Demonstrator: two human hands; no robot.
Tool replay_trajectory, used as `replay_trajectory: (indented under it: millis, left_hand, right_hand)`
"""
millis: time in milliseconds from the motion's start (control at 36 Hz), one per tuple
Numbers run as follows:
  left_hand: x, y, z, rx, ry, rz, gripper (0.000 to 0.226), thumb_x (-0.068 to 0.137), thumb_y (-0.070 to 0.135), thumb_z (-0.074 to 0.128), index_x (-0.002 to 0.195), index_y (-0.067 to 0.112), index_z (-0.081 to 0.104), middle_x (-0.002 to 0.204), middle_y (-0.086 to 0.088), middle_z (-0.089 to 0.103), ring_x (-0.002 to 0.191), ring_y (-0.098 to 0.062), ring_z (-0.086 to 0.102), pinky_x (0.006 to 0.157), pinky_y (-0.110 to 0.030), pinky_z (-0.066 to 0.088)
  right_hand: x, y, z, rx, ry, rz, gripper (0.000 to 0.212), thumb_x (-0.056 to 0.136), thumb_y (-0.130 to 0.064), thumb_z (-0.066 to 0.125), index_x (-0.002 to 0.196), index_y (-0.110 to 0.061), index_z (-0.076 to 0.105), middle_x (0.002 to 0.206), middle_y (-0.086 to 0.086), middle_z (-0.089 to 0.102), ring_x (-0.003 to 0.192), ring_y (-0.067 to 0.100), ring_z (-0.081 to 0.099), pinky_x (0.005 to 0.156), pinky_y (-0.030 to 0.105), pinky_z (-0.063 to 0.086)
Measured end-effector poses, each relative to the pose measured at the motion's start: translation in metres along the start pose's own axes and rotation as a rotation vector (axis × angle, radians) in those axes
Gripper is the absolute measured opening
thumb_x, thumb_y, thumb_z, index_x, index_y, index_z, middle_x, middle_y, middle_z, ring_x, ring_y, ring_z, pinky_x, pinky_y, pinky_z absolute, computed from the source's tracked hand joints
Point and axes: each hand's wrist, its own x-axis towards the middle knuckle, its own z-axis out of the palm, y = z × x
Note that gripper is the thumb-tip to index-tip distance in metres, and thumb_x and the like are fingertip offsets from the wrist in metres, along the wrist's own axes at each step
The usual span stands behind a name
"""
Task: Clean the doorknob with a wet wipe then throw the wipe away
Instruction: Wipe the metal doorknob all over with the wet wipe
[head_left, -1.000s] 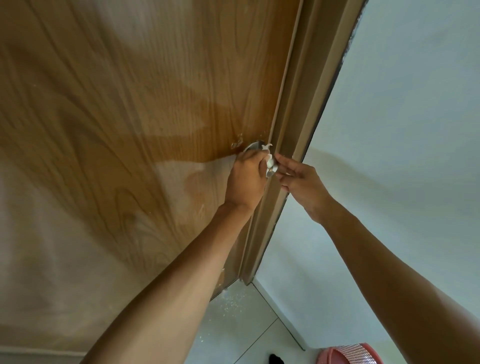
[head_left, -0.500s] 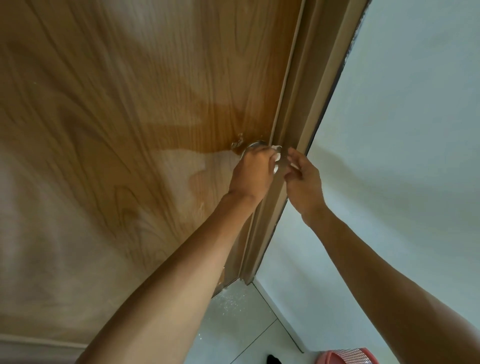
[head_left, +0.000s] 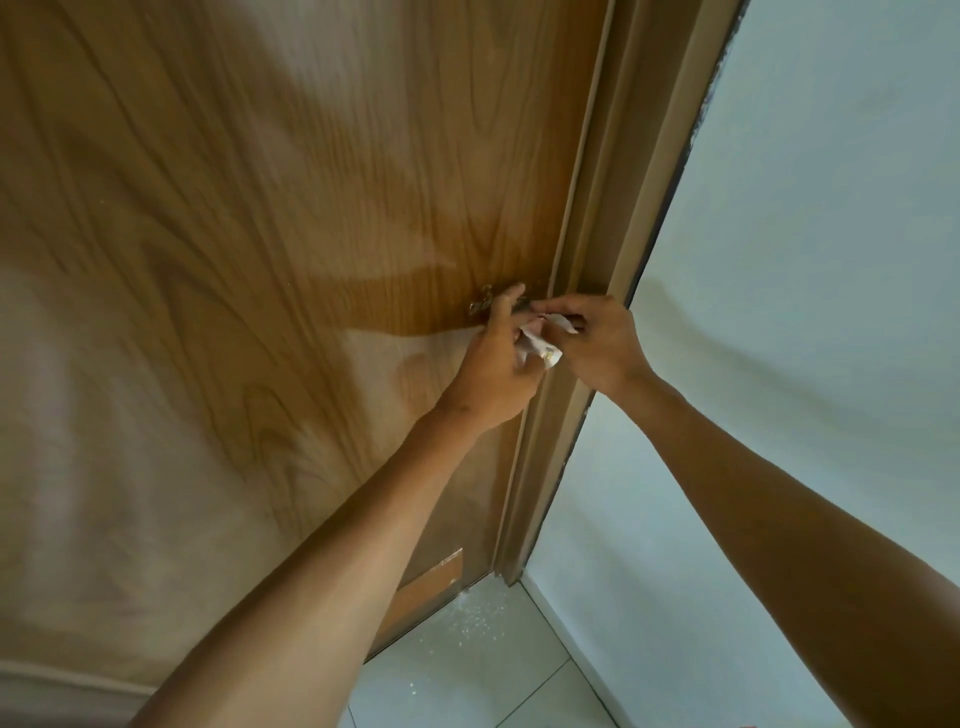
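The white wet wipe is bunched between my two hands in front of the door's right edge. My left hand grips it from the left, fingers curled over it. My right hand pinches its upper right part with thumb and fingers. The metal doorknob is mostly hidden behind my left hand; only a shiny bit shows at its upper left, on the wooden door.
The brown door frame runs beside the door's right edge, and a pale wall lies right of it. Light floor tiles with white specks sit below the door.
My right hand has come in and taken hold of the wipe together with my left. Both hands have drawn slightly off the knob, and the wipe now shows between them.
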Motion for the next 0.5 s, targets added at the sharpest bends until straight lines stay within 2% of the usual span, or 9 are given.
replay_trajectory:
  millis: [28,83,139,167,222,278,333,417,500]
  left_hand:
    - [-0.004,-0.002,0.002,-0.017,0.04,0.004,0.076,0.088,0.005,0.062,0.148,0.018,0.017,0.142,-0.002,0.05,0.127,-0.011,0.048,0.093,-0.007,0.041]
    - [-0.01,-0.002,0.007,-0.045,0.161,0.015,0.072,0.089,-0.003,0.057,0.148,0.014,0.02,0.143,-0.007,0.046,0.128,-0.014,0.049,0.1,-0.016,0.043]
    - [-0.012,0.0,0.011,-0.017,0.259,0.041,0.053,0.089,-0.004,0.057,0.138,0.008,0.039,0.138,-0.01,0.049,0.123,-0.019,0.053,0.1,-0.029,0.049]
    - [-0.012,0.001,0.012,0.019,0.287,0.059,0.042,0.089,-0.002,0.057,0.129,0.006,0.048,0.133,-0.011,0.051,0.118,-0.02,0.056,0.098,-0.031,0.051]
    - [-0.01,0.001,0.013,0.074,0.311,0.067,0.027,0.09,0.001,0.055,0.117,0.005,0.058,0.124,-0.012,0.056,0.108,-0.019,0.06,0.092,-0.023,0.051]
    - [-0.009,0.001,0.013,0.102,0.31,0.062,0.024,0.092,0.003,0.054,0.115,0.006,0.062,0.12,-0.011,0.059,0.104,-0.017,0.062,0.088,-0.011,0.047]
    - [-0.007,0.001,0.014,0.115,0.307,0.061,0.023,0.092,0.005,0.055,0.114,0.007,0.064,0.118,-0.011,0.061,0.102,-0.017,0.063,0.087,-0.014,0.049]
    - [-0.006,0.0,0.016,0.108,0.338,0.042,0.023,0.092,0.005,0.056,0.113,0.007,0.066,0.116,-0.011,0.063,0.1,-0.017,0.064,0.086,-0.02,0.052]
    - [-0.005,0.0,0.015,0.1,0.345,0.03,0.023,0.092,0.006,0.057,0.113,0.008,0.067,0.115,-0.009,0.065,0.099,-0.015,0.064,0.083,-0.016,0.05]
  right_hand:
    - [0.002,0.001,-0.001,-0.011,-0.009,0.014,0.017,0.088,-0.022,0.068,0.103,-0.017,0.074,0.092,-0.013,0.068,0.078,-0.013,0.06,0.069,-0.003,0.042]
    - [0.006,0.006,-0.004,-0.029,-0.013,0.081,0.014,0.088,-0.02,0.067,0.098,-0.015,0.075,0.089,-0.006,0.07,0.078,0.0,0.064,0.066,0.002,0.046]
    - [0.005,0.013,-0.007,-0.014,-0.006,0.156,0.013,0.09,-0.018,0.065,0.098,-0.013,0.074,0.088,-0.001,0.07,0.082,0.012,0.066,0.072,0.014,0.053]
    - [0.002,0.016,-0.008,-0.008,0.006,0.17,0.013,0.09,-0.017,0.065,0.098,-0.013,0.074,0.088,0.0,0.07,0.083,0.016,0.067,0.076,0.021,0.055]
    - [-0.007,0.018,-0.007,-0.008,0.059,0.158,0.012,0.089,-0.015,0.066,0.098,-0.012,0.074,0.087,-0.002,0.069,0.081,0.014,0.068,0.078,0.026,0.057]
    - [-0.016,0.019,-0.005,-0.003,0.127,0.13,0.011,0.086,-0.016,0.07,0.095,-0.012,0.074,0.085,-0.004,0.069,0.076,0.005,0.065,0.075,0.016,0.054]
    - [-0.026,0.019,-0.001,0.012,0.178,0.117,0.009,0.083,-0.018,0.073,0.091,-0.015,0.073,0.083,-0.008,0.069,0.072,-0.004,0.063,0.068,0.003,0.047]
    - [-0.041,0.018,0.008,0.046,0.211,0.09,0.008,0.08,-0.015,0.075,0.084,-0.019,0.07,0.077,-0.016,0.065,0.074,-0.009,0.062,0.064,0.0,0.043]
    - [-0.05,0.016,0.019,0.063,0.207,0.086,0.008,0.082,-0.015,0.074,0.083,-0.021,0.069,0.077,-0.019,0.064,0.078,-0.006,0.062,0.063,0.001,0.043]
